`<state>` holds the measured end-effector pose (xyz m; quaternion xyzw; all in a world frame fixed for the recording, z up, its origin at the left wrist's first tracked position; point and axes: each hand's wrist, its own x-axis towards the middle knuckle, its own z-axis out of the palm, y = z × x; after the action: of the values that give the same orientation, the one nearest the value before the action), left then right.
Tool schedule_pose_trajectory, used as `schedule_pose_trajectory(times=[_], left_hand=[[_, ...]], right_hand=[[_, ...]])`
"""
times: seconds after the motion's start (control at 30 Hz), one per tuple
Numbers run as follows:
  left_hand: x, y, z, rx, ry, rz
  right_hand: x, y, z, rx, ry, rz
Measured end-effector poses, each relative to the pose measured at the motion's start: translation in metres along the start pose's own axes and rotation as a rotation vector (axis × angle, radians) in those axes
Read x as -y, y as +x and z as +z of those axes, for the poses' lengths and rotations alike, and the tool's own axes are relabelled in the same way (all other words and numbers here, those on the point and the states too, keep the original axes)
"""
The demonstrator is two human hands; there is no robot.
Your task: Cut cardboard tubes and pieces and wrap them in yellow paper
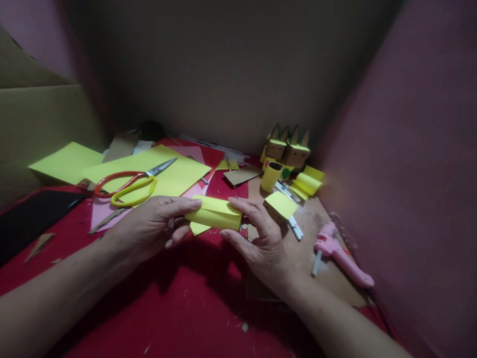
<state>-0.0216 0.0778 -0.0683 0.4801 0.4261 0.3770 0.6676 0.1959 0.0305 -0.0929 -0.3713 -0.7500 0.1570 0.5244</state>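
Between my two hands is a rolled piece of yellow paper point(214, 218), held sideways above the red surface, a loose flap along its upper side. The thumb and fingers of my left hand point(160, 219) pinch its left end. My right hand point(264, 243) grips the right end with thumb and fingers. A pointed yellow corner shows below the roll; I cannot tell whether it is part of it. Left of the roll, scissors point(130, 186) with red and yellow handles lie on yellow paper sheets point(182, 171). Beyond my right hand stands a yellow-wrapped tube point(271, 177).
A pink glue gun point(341, 253) lies on a cardboard board point(313, 278) at right. Markers point(295, 227), a yellow-topped box point(281, 205) and cardboard figures with pointed ears point(286, 149) are near the back. A black flat device point(37, 219) lies at left. Pink walls rise close by.
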Motion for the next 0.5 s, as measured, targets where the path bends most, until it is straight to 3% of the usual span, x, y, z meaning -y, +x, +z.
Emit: schedule_pose_trajectory(times=[0.17, 0.4, 0.5], left_hand=[[-0.0013, 0.0000, 0.0011, 0.009, -0.035, -0.026], [-0.0020, 0.0056, -0.0005, -0.052, -0.158, -0.131], [-0.0005, 0.0085, -0.0037, -0.012, -0.186, -0.106]], right_hand=[[-0.0036, -0.0024, 0.0037, -0.017, 0.085, 0.068], [-0.0053, -0.0004, 0.0029, 0.058, 0.226, 0.024], [-0.0026, 0.0011, 0.0015, 0.079, 0.204, -0.012]])
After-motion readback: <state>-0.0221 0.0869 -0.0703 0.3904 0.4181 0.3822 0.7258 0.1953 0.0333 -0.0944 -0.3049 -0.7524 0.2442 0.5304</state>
